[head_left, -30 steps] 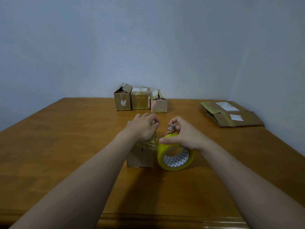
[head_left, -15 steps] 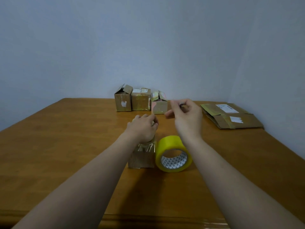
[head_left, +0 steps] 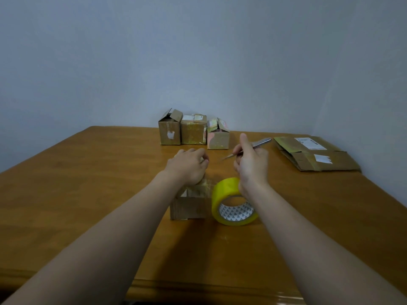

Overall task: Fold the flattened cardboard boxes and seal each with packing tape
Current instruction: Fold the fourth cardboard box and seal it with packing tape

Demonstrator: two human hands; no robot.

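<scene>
A small cardboard box point(head_left: 190, 208) stands on the wooden table point(head_left: 88, 183) in front of me, clear tape across its top. My left hand point(head_left: 189, 165) rests on top of the box with curled fingers holding it down. A yellow roll of packing tape point(head_left: 233, 202) stands on edge right beside the box. My right hand point(head_left: 251, 164) hovers above the roll and grips a thin metal blade tool point(head_left: 257, 145), its tip pointing left toward my left hand.
Three small folded boxes point(head_left: 193, 132) stand in a row at the table's far edge by the wall. A stack of flattened cardboard point(head_left: 315, 154) lies at the far right. The table's front edge point(head_left: 198, 289) runs below my forearms.
My right hand left the tape roll, rose, and now holds the metal tool out lengthwise above the roll. My left hand stayed on the box.
</scene>
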